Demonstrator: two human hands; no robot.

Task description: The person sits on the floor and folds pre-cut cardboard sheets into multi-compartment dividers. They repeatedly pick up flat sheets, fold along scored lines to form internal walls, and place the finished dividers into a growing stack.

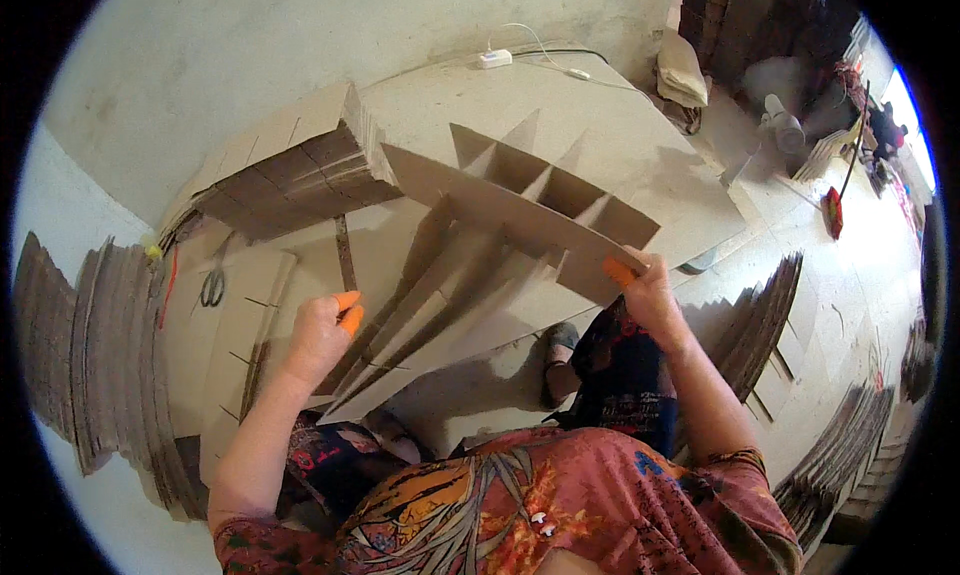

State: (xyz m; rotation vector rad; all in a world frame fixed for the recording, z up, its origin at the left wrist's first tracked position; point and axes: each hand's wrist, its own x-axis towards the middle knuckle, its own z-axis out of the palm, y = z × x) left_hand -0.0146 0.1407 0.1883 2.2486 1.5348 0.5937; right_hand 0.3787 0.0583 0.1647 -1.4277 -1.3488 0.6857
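Observation:
Orange covers sit on some of my fingertips. My right hand (645,287) grips the right end of a long cardboard strip (500,207). That strip crosses several other cardboard pieces, forming a divider grid (552,187) with open cells on its far side. On the near side, long cardboard pieces (440,295) fan toward my lap, partly blurred. Just left of these pieces is my left hand (318,337), its fingers curled and the covered tips slightly apart, with nothing visible between them.
A stack of slotted cardboard (290,170) stands at the table's back left. Scissors (212,287) lie near slotted strips (245,340). More cardboard stacks stand at far left (110,365) and right (765,325). A white power strip (494,60) with a cable lies by the wall.

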